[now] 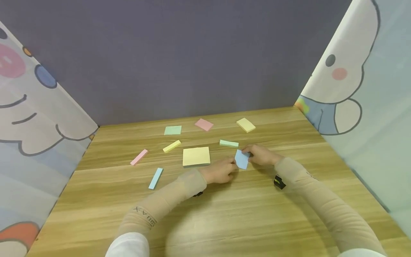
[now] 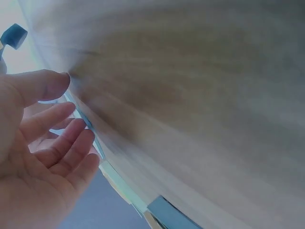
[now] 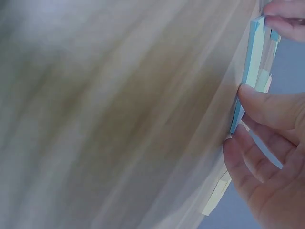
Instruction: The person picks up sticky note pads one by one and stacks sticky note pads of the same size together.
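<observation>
A blue sticky note pad (image 1: 242, 159) lies on the wooden table, right of the middle. My right hand (image 1: 261, 155) pinches its right side between thumb and fingers; in the right wrist view the thumb (image 3: 267, 107) is at the blue edge. At the pad's left side is my left hand (image 1: 219, 170), with its fingers loosely bent and a gap between thumb and fingers in the left wrist view (image 2: 47, 143). Whether its fingertips touch the pad I cannot tell. Left of this hand lies a large pale yellow sticky note pad (image 1: 196, 155).
At the back lie a green pad (image 1: 173, 130), a pink pad (image 1: 204, 124) and a yellow pad (image 1: 245, 125). Narrow strips lie nearer: green (image 1: 229, 143), yellow (image 1: 171, 146), pink (image 1: 139, 157), blue (image 1: 155, 178). A grey panel (image 1: 199, 60) stands behind; printed cloths flank the table.
</observation>
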`<state>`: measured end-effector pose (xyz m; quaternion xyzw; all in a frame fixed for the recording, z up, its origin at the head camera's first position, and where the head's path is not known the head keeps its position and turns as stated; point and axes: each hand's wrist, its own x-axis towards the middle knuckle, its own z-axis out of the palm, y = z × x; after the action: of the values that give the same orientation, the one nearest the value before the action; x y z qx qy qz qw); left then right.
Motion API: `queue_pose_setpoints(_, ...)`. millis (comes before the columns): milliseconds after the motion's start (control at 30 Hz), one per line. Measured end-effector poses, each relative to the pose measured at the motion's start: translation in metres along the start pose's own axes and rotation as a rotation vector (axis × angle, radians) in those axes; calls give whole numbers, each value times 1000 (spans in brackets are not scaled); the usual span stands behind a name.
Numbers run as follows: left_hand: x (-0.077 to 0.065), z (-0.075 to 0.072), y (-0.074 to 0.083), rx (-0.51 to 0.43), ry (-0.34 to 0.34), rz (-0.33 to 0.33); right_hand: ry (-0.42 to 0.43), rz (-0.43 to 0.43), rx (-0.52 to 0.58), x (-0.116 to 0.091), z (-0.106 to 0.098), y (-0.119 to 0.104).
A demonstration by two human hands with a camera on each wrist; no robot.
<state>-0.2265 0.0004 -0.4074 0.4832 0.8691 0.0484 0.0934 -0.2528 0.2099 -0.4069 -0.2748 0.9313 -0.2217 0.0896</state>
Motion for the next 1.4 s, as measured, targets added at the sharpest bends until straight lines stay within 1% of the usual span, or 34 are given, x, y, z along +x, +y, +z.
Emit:
queue_pose_setpoints(200,5,1,-7,28,16,0,15,-5,-1,1,1,0)
queue_pose_setpoints(367,12,0,-11,111,33,10,22,8,16,1,1,4)
queue_pose_setpoints(500,17,-1,-13,170,54,17,44,13,2,2,3,6)
queue_pose_setpoints(667,17,-1,-11,228,55,18,62,4,-11,3,3,5)
queue_pose_setpoints(800,16,0,-9,310,62,25,66,-2,-8,5,3,4)
queue_pose_setpoints(900,17,1,-8,352,73,34,68,5,-2,6,4,4)
queue_pose_setpoints(1067,17,4,-7,353,98,47,66,-1,2,7,4,4)
queue_pose_setpoints(1267,17,3,-8,350,116,51,56,-9,41,8,1,3)
queue_pose_setpoints(1400,17,3,-8,360,103,45,48,-5,26,6,1,2)
